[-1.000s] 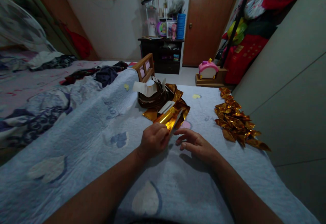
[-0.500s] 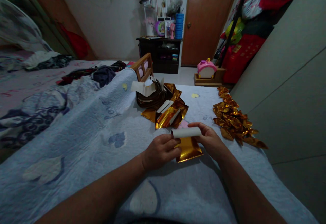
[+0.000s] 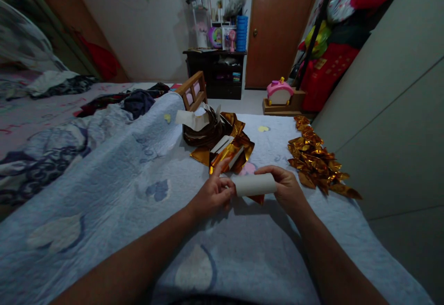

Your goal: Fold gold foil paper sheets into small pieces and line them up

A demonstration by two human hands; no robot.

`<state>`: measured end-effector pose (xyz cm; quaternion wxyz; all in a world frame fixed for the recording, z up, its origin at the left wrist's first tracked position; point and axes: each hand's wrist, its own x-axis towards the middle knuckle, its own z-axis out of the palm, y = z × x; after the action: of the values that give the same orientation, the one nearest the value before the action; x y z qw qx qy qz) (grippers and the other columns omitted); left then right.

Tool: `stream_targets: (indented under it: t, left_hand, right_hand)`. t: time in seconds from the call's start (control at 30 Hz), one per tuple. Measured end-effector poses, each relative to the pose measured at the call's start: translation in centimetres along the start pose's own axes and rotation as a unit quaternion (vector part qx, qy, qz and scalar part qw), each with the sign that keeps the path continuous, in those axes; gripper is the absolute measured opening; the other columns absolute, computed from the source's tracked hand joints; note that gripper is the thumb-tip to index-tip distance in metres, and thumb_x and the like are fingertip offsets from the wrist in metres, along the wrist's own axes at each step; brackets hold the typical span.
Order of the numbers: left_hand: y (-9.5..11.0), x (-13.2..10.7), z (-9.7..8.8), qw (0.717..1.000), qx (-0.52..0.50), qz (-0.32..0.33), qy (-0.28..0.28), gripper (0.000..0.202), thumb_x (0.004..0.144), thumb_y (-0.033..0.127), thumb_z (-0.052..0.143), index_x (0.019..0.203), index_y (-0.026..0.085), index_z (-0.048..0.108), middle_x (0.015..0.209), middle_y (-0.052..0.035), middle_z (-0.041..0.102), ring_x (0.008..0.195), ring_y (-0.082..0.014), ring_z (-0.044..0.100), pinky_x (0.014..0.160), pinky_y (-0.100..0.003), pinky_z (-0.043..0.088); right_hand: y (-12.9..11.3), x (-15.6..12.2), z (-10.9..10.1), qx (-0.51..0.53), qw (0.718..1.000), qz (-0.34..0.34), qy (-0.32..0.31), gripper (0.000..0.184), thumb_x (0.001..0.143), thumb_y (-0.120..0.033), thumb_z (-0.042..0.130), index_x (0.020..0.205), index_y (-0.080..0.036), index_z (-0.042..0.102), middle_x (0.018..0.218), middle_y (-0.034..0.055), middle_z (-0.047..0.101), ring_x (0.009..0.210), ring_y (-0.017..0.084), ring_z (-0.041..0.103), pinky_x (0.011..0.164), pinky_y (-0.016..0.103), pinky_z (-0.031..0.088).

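Observation:
A sheet of gold foil paper (image 3: pixel 255 185), rolled into a tube with its white backing outward, lies crosswise between my hands. My right hand (image 3: pixel 289 188) grips its right end, thumb and fingers closed round it. At the left end my left hand (image 3: pixel 215 192) pinches the edge, its index finger stretched out. A small gold corner pokes out below the roll. Just beyond my hands lie loose gold foil sheets (image 3: pixel 227 150), some with white backing showing. Behind them sits a curled stack of foil papers (image 3: pixel 197 137). To the right is a heap of folded gold pieces (image 3: pixel 314 161).
A pale blue blanket (image 3: pixel 138 217) with heart patterns covers the bed under my hands. Clothes (image 3: pixel 138 101) lie on the left. A wooden bed rail (image 3: pixel 192 90) stands at the far edge, and a pale cabinet (image 3: pixel 391 125) flanks the right. Beyond are a dark shelf (image 3: pixel 215 76) and pink toy (image 3: pixel 279 92).
The paper has been rolled further, so the white tube looks wider and the flat gold part is mostly gone from sight. My left hand has shifted to the tube's left end.

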<state>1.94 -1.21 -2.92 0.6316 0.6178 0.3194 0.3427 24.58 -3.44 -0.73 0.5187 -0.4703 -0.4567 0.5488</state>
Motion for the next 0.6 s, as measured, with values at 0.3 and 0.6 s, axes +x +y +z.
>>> stream_targets:
  t: [0.3, 0.6]
  left_hand:
    - [-0.1, 0.6, -0.2, 0.998, 0.015, 0.068, -0.009, 0.049, 0.082, 0.020, 0.072, 0.129, 0.020, 0.062, 0.123, -0.0139, 0.069, 0.105, -0.0234, 0.069, 0.086, -0.032, 0.056]
    - [0.1, 0.2, -0.9, 0.965, 0.225, 0.128, 0.033, 0.052, 0.078, 0.017, 0.071, 0.129, 0.018, 0.063, 0.119, -0.0116, 0.070, 0.095, -0.0205, 0.069, 0.084, -0.033, 0.056]
  right_hand:
    - [-0.1, 0.1, -0.5, -0.170, 0.970, -0.171, -0.025, 0.020, 0.078, -0.015, 0.063, 0.087, -0.025, 0.078, 0.093, 0.0051, 0.074, 0.091, 0.022, 0.066, 0.085, 0.036, 0.051]
    - [0.1, 0.0, -1.0, -0.157, 0.969, -0.129, -0.136, 0.022, 0.076, -0.019, 0.075, 0.096, -0.027, 0.078, 0.117, 0.0066, 0.072, 0.114, 0.025, 0.064, 0.097, 0.041, 0.051]
